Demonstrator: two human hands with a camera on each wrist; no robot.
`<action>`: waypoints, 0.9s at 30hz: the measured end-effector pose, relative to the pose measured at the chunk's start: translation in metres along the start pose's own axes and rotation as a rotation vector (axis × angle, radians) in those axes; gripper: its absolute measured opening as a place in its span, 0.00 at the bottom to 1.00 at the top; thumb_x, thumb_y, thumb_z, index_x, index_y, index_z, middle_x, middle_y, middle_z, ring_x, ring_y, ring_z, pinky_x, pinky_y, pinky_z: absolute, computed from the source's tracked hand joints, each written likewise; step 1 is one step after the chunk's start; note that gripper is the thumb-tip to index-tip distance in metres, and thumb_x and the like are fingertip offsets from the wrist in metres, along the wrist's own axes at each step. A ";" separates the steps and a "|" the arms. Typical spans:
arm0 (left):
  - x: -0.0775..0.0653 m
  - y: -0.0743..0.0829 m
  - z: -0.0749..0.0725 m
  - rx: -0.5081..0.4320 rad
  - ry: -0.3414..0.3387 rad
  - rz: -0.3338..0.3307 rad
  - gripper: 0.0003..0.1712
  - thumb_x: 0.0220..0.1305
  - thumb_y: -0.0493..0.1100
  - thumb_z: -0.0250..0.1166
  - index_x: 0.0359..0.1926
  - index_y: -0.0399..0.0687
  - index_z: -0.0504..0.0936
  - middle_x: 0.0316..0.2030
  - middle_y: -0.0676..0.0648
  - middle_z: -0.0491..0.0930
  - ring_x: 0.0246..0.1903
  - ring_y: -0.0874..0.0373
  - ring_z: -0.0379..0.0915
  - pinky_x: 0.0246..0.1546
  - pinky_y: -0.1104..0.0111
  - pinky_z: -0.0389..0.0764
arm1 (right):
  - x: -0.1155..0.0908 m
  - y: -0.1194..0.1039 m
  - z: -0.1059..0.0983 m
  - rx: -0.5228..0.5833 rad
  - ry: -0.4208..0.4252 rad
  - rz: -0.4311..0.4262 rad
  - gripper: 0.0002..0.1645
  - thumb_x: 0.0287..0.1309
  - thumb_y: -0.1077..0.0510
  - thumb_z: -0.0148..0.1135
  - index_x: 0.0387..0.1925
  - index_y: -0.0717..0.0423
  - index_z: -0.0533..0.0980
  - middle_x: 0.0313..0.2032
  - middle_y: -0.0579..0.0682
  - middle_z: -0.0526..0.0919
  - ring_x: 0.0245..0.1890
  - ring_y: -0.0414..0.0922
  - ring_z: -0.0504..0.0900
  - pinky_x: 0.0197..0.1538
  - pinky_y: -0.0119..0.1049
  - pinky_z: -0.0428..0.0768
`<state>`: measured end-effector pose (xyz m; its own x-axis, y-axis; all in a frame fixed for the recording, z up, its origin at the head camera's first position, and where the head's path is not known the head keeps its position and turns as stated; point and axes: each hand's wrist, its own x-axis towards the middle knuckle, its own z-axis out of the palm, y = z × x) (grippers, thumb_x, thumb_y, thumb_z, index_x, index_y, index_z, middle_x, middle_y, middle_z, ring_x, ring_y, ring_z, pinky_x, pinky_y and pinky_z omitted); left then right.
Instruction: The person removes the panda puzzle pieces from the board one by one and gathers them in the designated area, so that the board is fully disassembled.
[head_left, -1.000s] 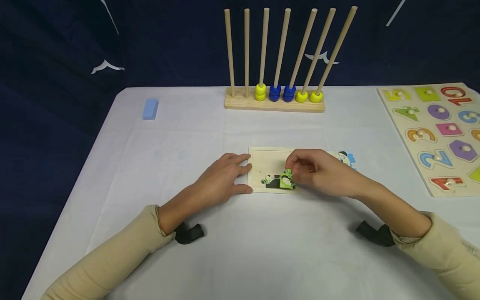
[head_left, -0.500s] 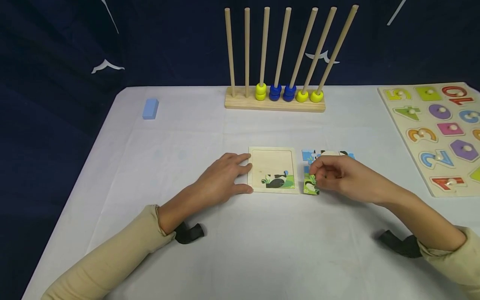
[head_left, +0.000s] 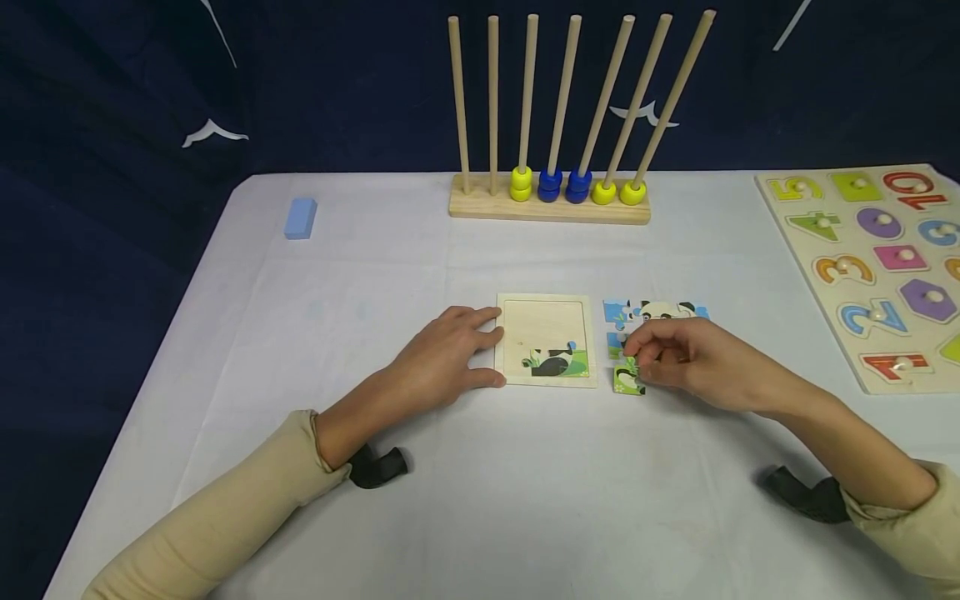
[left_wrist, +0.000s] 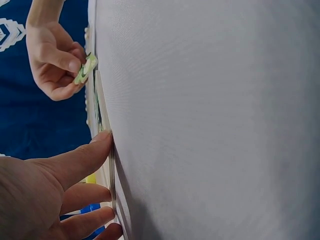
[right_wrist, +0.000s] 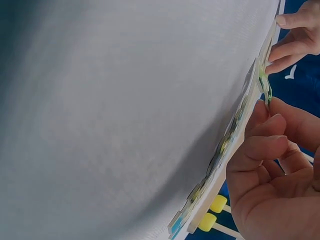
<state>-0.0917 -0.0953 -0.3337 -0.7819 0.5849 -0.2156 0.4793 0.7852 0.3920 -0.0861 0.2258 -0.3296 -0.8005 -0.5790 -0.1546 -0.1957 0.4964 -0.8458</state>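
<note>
My right hand point(head_left: 693, 360) pinches a green puzzle piece point(head_left: 627, 380) with a black-and-white print, between thumb and fingertips. In the right wrist view the piece point(right_wrist: 265, 84) stands on edge at the fingertips. Partly hidden behind that hand lie more panda puzzle pieces point(head_left: 617, 311) in blue, white and black. My left hand point(head_left: 450, 354) rests with straight, spread fingers against the left edge of a wooden puzzle tray point(head_left: 540, 321). Inside the tray's lower part sit joined pieces point(head_left: 553, 362) in black, white and green. The left wrist view shows the thumb and fingers at the tray's edge.
A wooden bead stand point(head_left: 551, 208) with tall pegs and yellow and blue beads stands at the back. A number-and-shape board point(head_left: 862, 283) lies at the right. The blue block point(head_left: 301, 218) is at the back left. A white cloth point(head_left: 480, 517) covers the table.
My right hand has moved right from the tray to the loose pieces, carrying the green piece, then slightly down. The left hand has stayed at the tray's edge.
</note>
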 end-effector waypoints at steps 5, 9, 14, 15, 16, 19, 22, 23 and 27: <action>0.000 -0.001 0.001 -0.002 -0.001 -0.002 0.37 0.62 0.53 0.70 0.67 0.38 0.73 0.72 0.43 0.60 0.68 0.43 0.58 0.68 0.59 0.60 | 0.001 0.000 0.001 -0.080 0.012 0.009 0.11 0.58 0.74 0.62 0.42 0.61 0.79 0.30 0.47 0.77 0.30 0.41 0.73 0.31 0.29 0.73; 0.000 -0.001 0.000 -0.004 -0.003 -0.004 0.37 0.62 0.53 0.70 0.67 0.38 0.72 0.72 0.43 0.60 0.68 0.44 0.58 0.68 0.59 0.60 | 0.001 -0.001 0.002 -0.111 0.005 0.043 0.12 0.58 0.73 0.63 0.42 0.60 0.79 0.30 0.46 0.76 0.30 0.41 0.73 0.31 0.30 0.72; 0.000 0.000 -0.001 -0.002 -0.006 -0.005 0.37 0.62 0.54 0.70 0.67 0.38 0.72 0.72 0.43 0.60 0.68 0.44 0.58 0.68 0.58 0.60 | 0.002 -0.003 0.003 -0.141 0.010 0.068 0.12 0.57 0.72 0.64 0.43 0.60 0.79 0.30 0.46 0.76 0.29 0.42 0.72 0.30 0.30 0.71; 0.000 0.000 -0.001 -0.002 -0.006 -0.004 0.37 0.62 0.54 0.70 0.67 0.38 0.72 0.72 0.43 0.60 0.68 0.43 0.58 0.68 0.58 0.60 | 0.002 -0.003 0.003 -0.148 0.013 0.071 0.12 0.57 0.72 0.65 0.43 0.59 0.79 0.30 0.46 0.76 0.29 0.42 0.71 0.30 0.30 0.71; 0.000 0.000 -0.001 -0.002 -0.006 -0.003 0.38 0.62 0.54 0.70 0.67 0.38 0.72 0.72 0.43 0.61 0.68 0.43 0.58 0.68 0.58 0.60 | 0.002 -0.003 0.003 -0.156 0.015 0.075 0.12 0.57 0.71 0.65 0.43 0.59 0.80 0.30 0.46 0.76 0.29 0.42 0.71 0.30 0.30 0.70; 0.000 0.000 0.000 -0.005 0.000 0.008 0.37 0.62 0.53 0.70 0.66 0.38 0.73 0.72 0.42 0.61 0.67 0.43 0.59 0.68 0.58 0.60 | 0.002 -0.004 0.003 -0.178 0.018 0.087 0.12 0.57 0.70 0.66 0.43 0.59 0.81 0.30 0.45 0.76 0.29 0.42 0.71 0.30 0.30 0.70; 0.000 -0.001 0.000 -0.006 0.008 0.020 0.38 0.62 0.53 0.70 0.66 0.38 0.73 0.71 0.41 0.61 0.67 0.42 0.59 0.68 0.58 0.60 | 0.001 -0.006 0.004 -0.199 0.021 0.095 0.12 0.57 0.69 0.67 0.44 0.59 0.81 0.31 0.45 0.76 0.28 0.41 0.71 0.30 0.31 0.71; 0.000 -0.001 0.000 -0.006 0.010 0.024 0.38 0.62 0.53 0.70 0.66 0.38 0.73 0.71 0.41 0.61 0.67 0.42 0.59 0.68 0.58 0.60 | 0.001 -0.006 0.004 -0.206 0.022 0.096 0.12 0.57 0.68 0.67 0.44 0.59 0.82 0.31 0.45 0.76 0.28 0.41 0.71 0.30 0.31 0.71; -0.001 -0.001 -0.001 -0.008 0.010 0.025 0.38 0.61 0.53 0.70 0.66 0.38 0.73 0.71 0.41 0.61 0.67 0.42 0.59 0.68 0.58 0.60 | 0.001 -0.007 0.004 -0.219 0.024 0.100 0.12 0.58 0.68 0.67 0.45 0.60 0.82 0.31 0.45 0.77 0.29 0.41 0.72 0.31 0.31 0.71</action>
<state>-0.0920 -0.0965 -0.3335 -0.7740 0.6020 -0.1964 0.4954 0.7689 0.4042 -0.0836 0.2193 -0.3259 -0.8348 -0.5056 -0.2180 -0.2306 0.6806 -0.6954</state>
